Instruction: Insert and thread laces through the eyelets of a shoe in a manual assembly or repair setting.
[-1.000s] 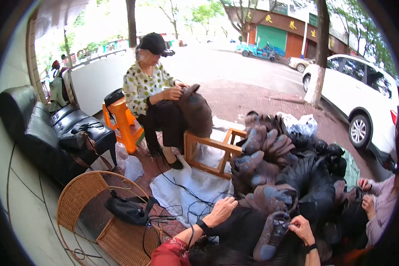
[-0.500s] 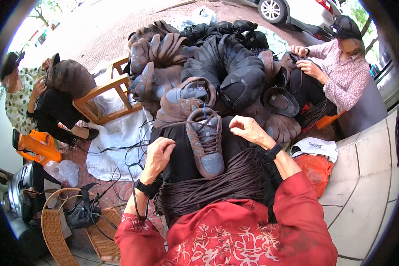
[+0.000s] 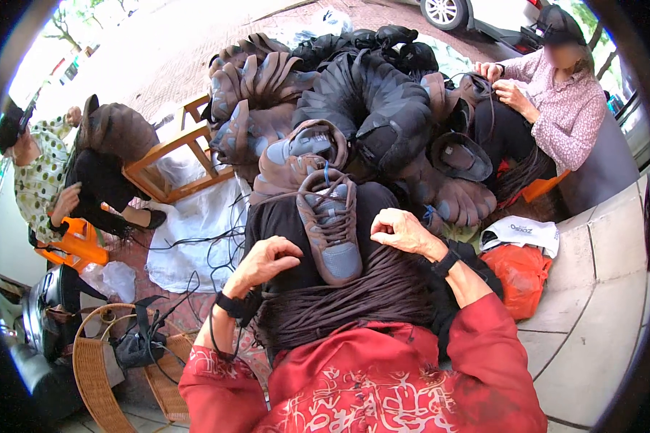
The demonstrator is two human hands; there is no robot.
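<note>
A brown shoe (image 3: 328, 238) with a blue-grey toe rests on my black-trousered lap, toe toward me, its brown lace crossed through the eyelets. A small blue loop shows at its tongue. My left hand (image 3: 267, 261) hovers left of the toe, fingers pressed together against the thumb. Across the shoe, my right hand (image 3: 406, 234) is curled, thumb and forefinger pinched. Whatever either pinch holds is too small to make out. Below both hands, a thick bundle of dark brown shoelaces (image 3: 347, 299) lies over my lap.
Beyond my knees rises a pile of nested brown shoes (image 3: 256, 83) and black shoes (image 3: 361, 101). Two people sit at left and right with shoes. A wooden stool frame (image 3: 170, 169), a wicker chair (image 3: 94, 368) and a red bag (image 3: 516, 278) stand around me.
My left hand has moved slightly right and down, toward the shoe. My right hand has shifted a little lower. The person at left has lowered one hand from the shoes.
</note>
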